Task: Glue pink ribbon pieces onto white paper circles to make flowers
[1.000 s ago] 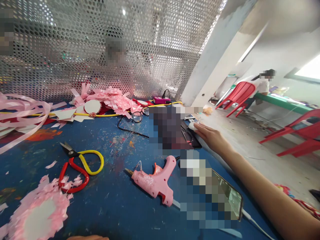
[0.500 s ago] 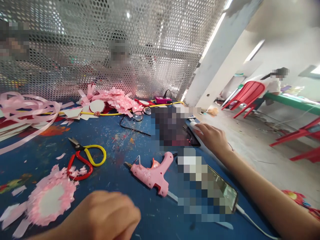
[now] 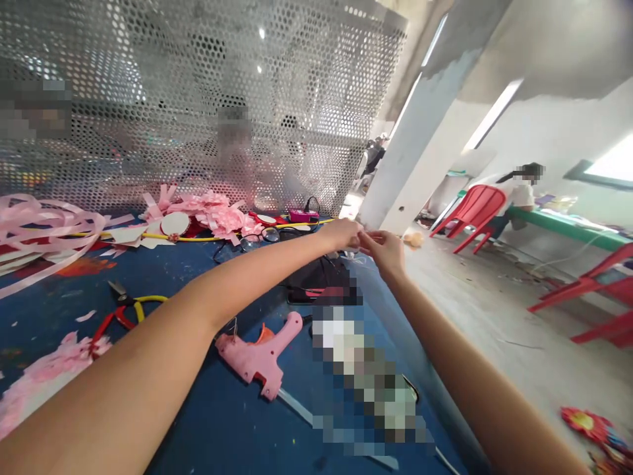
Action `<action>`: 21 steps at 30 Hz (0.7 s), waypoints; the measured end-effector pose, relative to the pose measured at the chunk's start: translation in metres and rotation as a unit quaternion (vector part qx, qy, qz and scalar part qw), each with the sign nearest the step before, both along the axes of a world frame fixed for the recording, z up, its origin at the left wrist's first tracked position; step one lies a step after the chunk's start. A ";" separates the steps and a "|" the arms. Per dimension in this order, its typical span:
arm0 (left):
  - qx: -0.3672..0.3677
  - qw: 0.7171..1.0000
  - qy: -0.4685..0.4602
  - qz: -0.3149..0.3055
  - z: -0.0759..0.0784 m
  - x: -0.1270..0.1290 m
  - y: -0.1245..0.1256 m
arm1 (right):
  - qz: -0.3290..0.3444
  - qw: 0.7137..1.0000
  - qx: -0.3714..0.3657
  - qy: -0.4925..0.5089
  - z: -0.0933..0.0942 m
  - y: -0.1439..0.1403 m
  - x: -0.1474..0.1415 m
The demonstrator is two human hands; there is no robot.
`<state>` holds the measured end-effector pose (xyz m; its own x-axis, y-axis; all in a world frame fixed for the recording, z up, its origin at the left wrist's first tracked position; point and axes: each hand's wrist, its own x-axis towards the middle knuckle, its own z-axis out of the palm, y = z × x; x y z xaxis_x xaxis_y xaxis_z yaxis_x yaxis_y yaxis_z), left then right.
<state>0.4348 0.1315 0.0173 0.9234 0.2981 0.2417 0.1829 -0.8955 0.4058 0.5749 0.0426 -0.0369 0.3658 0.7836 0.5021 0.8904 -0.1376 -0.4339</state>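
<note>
- left hand [image 3: 345,235] and right hand [image 3: 389,254] meet at the fingertips, can't tell if anything's pinched
- dark item [image 3: 324,274] near them, on the bench [image 3: 222,422]
- glue gun [image 3: 253,357] lying flat, probably parked to free both hands

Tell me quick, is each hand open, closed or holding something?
Left hand: up close to the other hand; open, closed or holding, can't be told.
Right hand: bent toward it; can't tell whether it holds anything.
</note>
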 end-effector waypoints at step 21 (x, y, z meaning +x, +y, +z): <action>-0.369 0.929 -0.013 0.003 -0.048 -0.009 0.050 | 0.109 0.992 -0.039 -0.040 -0.031 0.008 -0.010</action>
